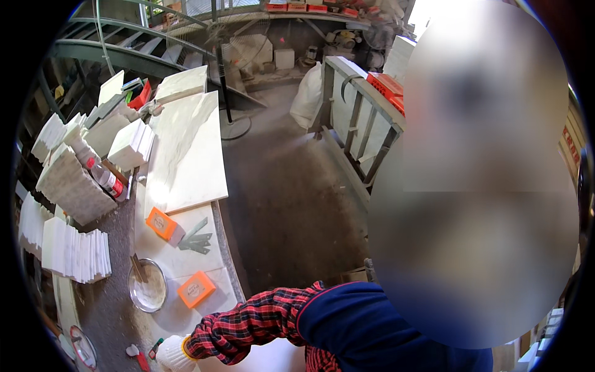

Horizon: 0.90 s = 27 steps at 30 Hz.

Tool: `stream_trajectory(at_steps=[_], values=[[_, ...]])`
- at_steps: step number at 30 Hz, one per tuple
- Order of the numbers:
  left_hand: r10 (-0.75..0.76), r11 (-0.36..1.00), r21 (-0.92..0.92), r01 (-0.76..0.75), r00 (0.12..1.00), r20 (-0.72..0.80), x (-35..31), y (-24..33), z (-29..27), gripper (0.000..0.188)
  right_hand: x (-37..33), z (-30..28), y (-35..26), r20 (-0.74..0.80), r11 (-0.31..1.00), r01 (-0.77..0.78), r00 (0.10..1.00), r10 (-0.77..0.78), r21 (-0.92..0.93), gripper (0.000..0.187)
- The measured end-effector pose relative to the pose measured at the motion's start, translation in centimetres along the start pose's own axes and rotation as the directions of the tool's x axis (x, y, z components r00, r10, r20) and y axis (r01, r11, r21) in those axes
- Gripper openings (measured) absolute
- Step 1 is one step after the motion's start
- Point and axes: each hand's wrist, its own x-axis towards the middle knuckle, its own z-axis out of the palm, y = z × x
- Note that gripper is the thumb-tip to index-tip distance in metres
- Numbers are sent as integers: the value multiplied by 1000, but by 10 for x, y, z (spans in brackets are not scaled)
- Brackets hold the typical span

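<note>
Neither of my hands shows in this view. Another person stands close on the right, in a dark blue vest [365, 319] and a red plaid sleeve [248, 319]. That arm stretches left across the bench to a white-gloved hand [175, 354] at the lower edge, its fingers mostly hidden. By the glove lie a dark green hand tool [155, 348] and a red-handled tool [142, 361]. Farther up, a metal bowl [162, 282] of pale paste has a brown stick [137, 268] leaning in it. Two orange boxes [196, 289] and several flat grey-green strips [196, 239] lie near it.
Large marbled slabs [189, 149] cover the bench's far part. Stacks of white tiles [74, 251] and a clear bottle with a red label [110, 183] line its left. A pedestal fan [227, 93], a metal rack [356, 118] and a white sack [308, 96] stand beyond. A blurred patch hides the right.
</note>
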Motion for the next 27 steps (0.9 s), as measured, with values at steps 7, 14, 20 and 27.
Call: stream_trajectory(at_steps=[7, 14, 20, 27], values=[[-35, 998, -56, 25, 982, -187, -14, -75, -6, 35, -14, -155, -88, 462, 803, -543, 793, 396, 244, 17], [-359, 860, -476, 184, 882, -307, -11, -21, -26, 35, -35, -190, -68, 439, 812, -428, 866, 241, 398, 25], [-406, 844, -479, 242, 871, -275, -33, -17, -36, 33, -27, -197, -88, 561, 748, -574, 758, 333, 333, 26], [-470, 799, -467, 379, 878, -92, -20, -6, -42, 44, -28, -196, -79, 556, 707, -622, 737, 385, 336, 27]])
